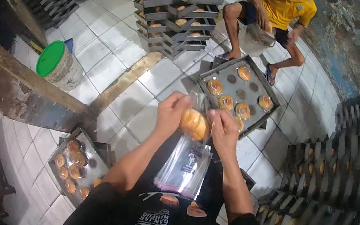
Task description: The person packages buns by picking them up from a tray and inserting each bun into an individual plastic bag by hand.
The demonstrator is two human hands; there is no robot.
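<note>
A golden round bun (195, 124) hangs in a clear plastic bag (197, 100) between my two hands, in front of my chest. My left hand (172, 111) is closed, pinching the upper left side of the bag. On the other side, my right hand (225, 128) pinches the bag's upper right part, its fingers closed. Below the bun, a stack of flat clear bags (179, 172) lies on my lap. Just beyond my right hand is a metal tray (261, 83) with several glossy buns (243, 109).
Another bun tray (103, 173) lies at lower left. Stacked trays (176, 19) rise at the back, with more stacks (322, 170) on the right. A person in a yellow shirt (283, 8) sits behind the front tray. A green-lidded bucket (65, 69) stands left beside a ledge (28, 82).
</note>
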